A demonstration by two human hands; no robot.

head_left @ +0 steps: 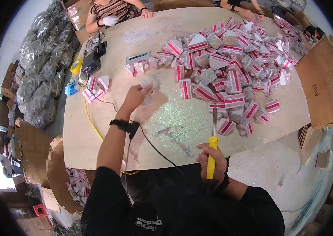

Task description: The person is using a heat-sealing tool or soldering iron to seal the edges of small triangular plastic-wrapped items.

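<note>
My right hand (pixel 213 162) grips a soldering iron by its yellow handle (pixel 212 157), with the metal shaft (pixel 214 120) pointing away from me. At the table's middle left, my left hand (pixel 138 96) reaches out with its fingers drawn together at a pale, glittery clump (pixel 150 83); what exactly they hold is unclear. Loose iridescent flakes (pixel 178 122) are spread over the table between my hands. Right of them lies a large heap of cake-slice-shaped pieces (pixel 233 82), white with pink-red stripes and glittery sides. A dark band with a small box sits around my left wrist.
Several more wedges (pixel 95 88) lie at the left beside a black power unit (pixel 91 63), yellow tape (pixel 76 65) and cables. A grey flat device (pixel 138 57) rests farther back. Two people sit across the table (pixel 150 27). Cardboard boxes (pixel 322 82) and silvery bags (pixel 44 67) flank it.
</note>
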